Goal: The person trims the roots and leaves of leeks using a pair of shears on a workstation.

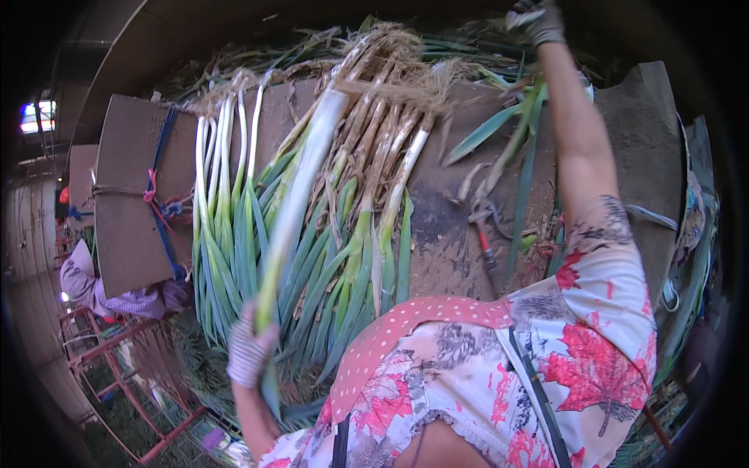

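My left hand, in a striped knit glove, grips the green lower end of a large peeled green onion stalk. The stalk slants up and away, its white shaft slightly blurred. Beneath it lie several unpeeled green onions with brown outer skins and tangled roots. A row of cleaner, white-shafted green onions rests to their left. My gloved right hand is stretched far out at the top edge, blurred. Something dark shows at its fingers, partly cut off by the frame.
The brown work surface holds a red-handled tool and loose leaves. Trimmed leaves are heaped past the far edge. A cardboard panel tied with blue cord stands left; beyond are another person and a red metal frame.
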`<state>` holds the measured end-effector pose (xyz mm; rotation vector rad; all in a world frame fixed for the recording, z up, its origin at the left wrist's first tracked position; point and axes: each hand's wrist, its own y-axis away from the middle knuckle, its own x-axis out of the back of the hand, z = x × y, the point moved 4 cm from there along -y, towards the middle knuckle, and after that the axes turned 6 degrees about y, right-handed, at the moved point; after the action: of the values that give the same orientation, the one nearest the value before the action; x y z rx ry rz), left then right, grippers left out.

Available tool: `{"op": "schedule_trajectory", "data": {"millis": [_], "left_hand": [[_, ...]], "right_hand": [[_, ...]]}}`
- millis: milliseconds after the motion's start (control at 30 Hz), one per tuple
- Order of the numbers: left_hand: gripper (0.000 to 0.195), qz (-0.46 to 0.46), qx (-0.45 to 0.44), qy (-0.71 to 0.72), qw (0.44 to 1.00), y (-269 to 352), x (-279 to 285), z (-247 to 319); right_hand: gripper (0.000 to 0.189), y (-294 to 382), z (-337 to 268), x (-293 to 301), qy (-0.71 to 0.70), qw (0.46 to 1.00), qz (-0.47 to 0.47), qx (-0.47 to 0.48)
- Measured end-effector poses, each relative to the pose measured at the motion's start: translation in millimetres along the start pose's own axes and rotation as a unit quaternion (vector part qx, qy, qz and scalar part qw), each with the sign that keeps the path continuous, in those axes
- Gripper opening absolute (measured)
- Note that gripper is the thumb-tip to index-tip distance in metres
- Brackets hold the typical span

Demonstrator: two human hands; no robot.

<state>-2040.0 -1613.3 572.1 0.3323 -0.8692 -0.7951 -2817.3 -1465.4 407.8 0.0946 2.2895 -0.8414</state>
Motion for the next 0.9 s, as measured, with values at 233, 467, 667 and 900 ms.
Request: {"op": "schedule_trajectory", "data": {"millis": [233,467,667,900], "left_hand": [[0.055,0.038,-0.271,-0.217,0.937,-124.4,-107.5,39.3],[0.059,0.040,-0.239,-0.221,0.945,-185.4,-208.8,45.2],[0.054,0.038,-0.303,-0.110,0.946,-177.0,-208.5,47.5],[0.062,0.094,-0.324,-0.191,0.922,-152.8,-200.6,-20.7]], "right_hand": [[0.053,112.3,132.3,-176.0,0.669,0.666,0.273,-0.182],[0.081,289.7,218.9,-328.9,0.881,0.290,0.231,-0.294],[0.083,294.2,210.9,-334.3,0.812,0.291,0.259,-0.435],[0.065,261.9,298.3,-423.1,0.660,0.525,0.070,-0.533]]}}
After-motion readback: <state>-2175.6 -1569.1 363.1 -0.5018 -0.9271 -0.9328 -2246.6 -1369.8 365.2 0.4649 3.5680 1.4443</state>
